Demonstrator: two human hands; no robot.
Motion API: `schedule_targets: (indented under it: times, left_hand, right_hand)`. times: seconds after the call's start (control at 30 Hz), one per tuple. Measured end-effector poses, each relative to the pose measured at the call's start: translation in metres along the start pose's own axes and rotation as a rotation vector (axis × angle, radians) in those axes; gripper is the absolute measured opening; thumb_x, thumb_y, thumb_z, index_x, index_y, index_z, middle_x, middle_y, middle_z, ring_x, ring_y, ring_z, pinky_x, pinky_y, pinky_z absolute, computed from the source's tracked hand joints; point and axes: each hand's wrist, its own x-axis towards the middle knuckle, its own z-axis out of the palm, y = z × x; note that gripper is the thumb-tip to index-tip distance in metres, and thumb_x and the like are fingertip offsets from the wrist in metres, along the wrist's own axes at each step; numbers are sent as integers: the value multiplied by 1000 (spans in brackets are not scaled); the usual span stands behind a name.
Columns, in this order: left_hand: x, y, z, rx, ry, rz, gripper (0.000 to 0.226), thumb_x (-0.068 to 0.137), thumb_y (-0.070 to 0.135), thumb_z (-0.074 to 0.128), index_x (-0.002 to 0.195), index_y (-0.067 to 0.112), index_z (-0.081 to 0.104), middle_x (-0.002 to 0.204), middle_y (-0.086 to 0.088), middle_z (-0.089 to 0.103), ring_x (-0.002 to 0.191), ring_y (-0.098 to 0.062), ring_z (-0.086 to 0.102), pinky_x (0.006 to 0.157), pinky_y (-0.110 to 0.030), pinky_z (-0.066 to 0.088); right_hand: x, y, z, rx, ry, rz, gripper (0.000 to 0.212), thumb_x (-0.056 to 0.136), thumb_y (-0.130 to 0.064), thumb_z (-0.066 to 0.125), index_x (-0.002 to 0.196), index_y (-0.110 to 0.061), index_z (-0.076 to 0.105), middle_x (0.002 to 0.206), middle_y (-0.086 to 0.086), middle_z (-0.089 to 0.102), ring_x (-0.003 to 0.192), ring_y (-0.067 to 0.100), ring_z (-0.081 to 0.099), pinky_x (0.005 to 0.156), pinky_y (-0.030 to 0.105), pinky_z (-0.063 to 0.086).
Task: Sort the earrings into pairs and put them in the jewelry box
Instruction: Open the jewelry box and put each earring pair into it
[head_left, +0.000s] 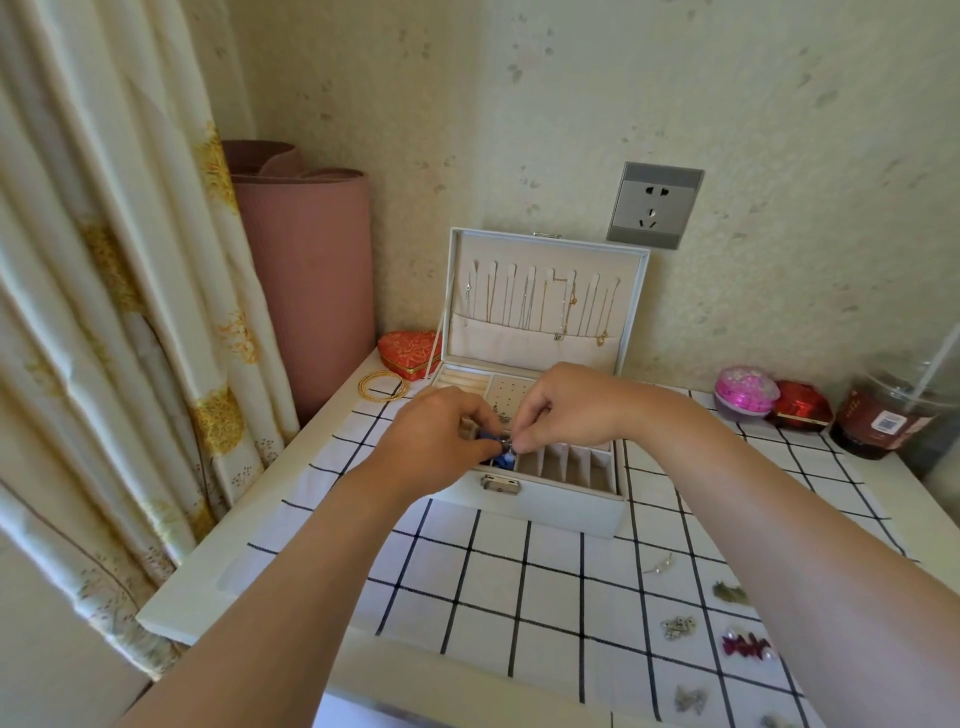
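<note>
So, biggest thing first: a cream curtain (104, 312) with gold patches hangs down the whole left side, and a rolled-up pink mat (306, 270) stands in the corner right beside it. The white tabletop (249, 540) is mostly covered by a white cloth (519, 582) with a black grid.

The jewelry box (561, 512) sits on that cloth against the back wall, lid up, with thin necklaces (561, 306) hanging inside the lid. Both arms reach in over the open box. The left hand (431, 441) and right hand (566, 405) meet above the front compartments, fingertips pinched together on a blue earring (501, 452), just above the clasp. I can't tell if it's one earring or two.

At far right there's a plastic cup (893, 410) of dark drink, and a grey socket (655, 205) on the wall. A pink round box (745, 392) and a red box (797, 405) sit side by side near the cup. Left of the jewelry box there's a red heart-shaped box (409, 352) with gold bangles (383, 385) in front of it.

Loose earrings lie on the cloth at lower right: a pearl one (660, 564), green ones (730, 593), silver ones (679, 626), dark red ones (745, 645) and greyish ones (690, 699).
</note>
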Motion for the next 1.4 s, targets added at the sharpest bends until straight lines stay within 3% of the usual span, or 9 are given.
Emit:
schedule_targets:
  times: [0.1, 0.23, 0.37, 0.6, 0.9, 1.03, 1.17, 1.3, 1.4]
  left_hand:
    - [-2, 1, -4, -36, -31, 13, 10, 76, 33, 81, 73, 36, 72, 82, 16, 67, 73, -4, 58, 65, -22, 47]
    - [-1, 0, -12, -75, -106, 68, 4, 82, 32, 77, 83, 35, 80, 91, 18, 68, 92, 0, 61, 87, -31, 52]
    - [-3, -3, -9, 13, -131, 107, 7, 84, 33, 75, 88, 37, 80, 102, 22, 63, 109, -1, 51, 102, -38, 40]
    - [-3, -5, -12, -135, 38, -8, 24, 91, 14, 63, 87, 34, 75, 100, 15, 65, 95, -4, 59, 83, -19, 48]
    - [-6, -5, -9, 138, -35, 27, 20, 83, 40, 73, 103, 45, 72, 103, 17, 62, 108, -13, 48, 98, -37, 42]
    - [-5, 2, -8, 98, 57, 58, 15, 78, 39, 79, 78, 47, 67, 97, 19, 61, 107, -12, 48, 100, -43, 40]
    - [-2, 2, -5, 37, 22, 109, 18, 73, 37, 83, 69, 45, 68, 80, 23, 68, 98, -9, 56, 101, -43, 40]
    - [-3, 2, -8, 172, 10, 188, 7, 75, 44, 79, 72, 45, 72, 85, 26, 68, 99, -3, 48, 100, -27, 23]
    - [-6, 4, -11, 238, -58, 170, 5, 82, 47, 71, 77, 47, 73, 95, 27, 62, 105, -2, 39, 95, -25, 15]
  right_hand:
    - [1, 4, 4, 4, 82, 2, 7, 78, -32, 83, 79, -29, 77, 84, -18, 70, 90, 2, 64, 80, 26, 50]
    - [6, 2, 11, -4, 85, 14, 13, 77, -30, 84, 81, -33, 72, 85, -13, 66, 85, 7, 62, 77, 28, 52]
    - [5, 3, 8, 21, 107, 2, 9, 81, -26, 78, 85, -34, 75, 82, -16, 68, 79, 3, 63, 74, 26, 51]
    - [9, 1, 18, -30, 127, 23, 10, 85, -28, 74, 93, -29, 80, 79, -23, 66, 83, -1, 62, 80, 27, 52]
    - [13, -3, 25, -71, 189, 91, 7, 81, -28, 73, 87, -30, 77, 93, -15, 71, 91, 9, 66, 82, 32, 57]
    - [14, -5, 27, -108, 242, 80, 5, 80, -29, 76, 79, -33, 73, 85, -17, 68, 85, 8, 64, 71, 26, 52]
    - [14, 1, 26, -126, 247, 91, 6, 79, -34, 74, 80, -33, 69, 85, -15, 66, 85, 10, 63, 76, 32, 56]
    - [10, 5, 17, 42, 208, 44, 6, 84, -35, 73, 80, -30, 73, 82, -13, 69, 83, 11, 67, 72, 30, 56]
    - [4, 5, 9, 129, 126, -26, 6, 85, -33, 74, 83, -31, 78, 78, -24, 70, 79, -7, 65, 75, 20, 48]
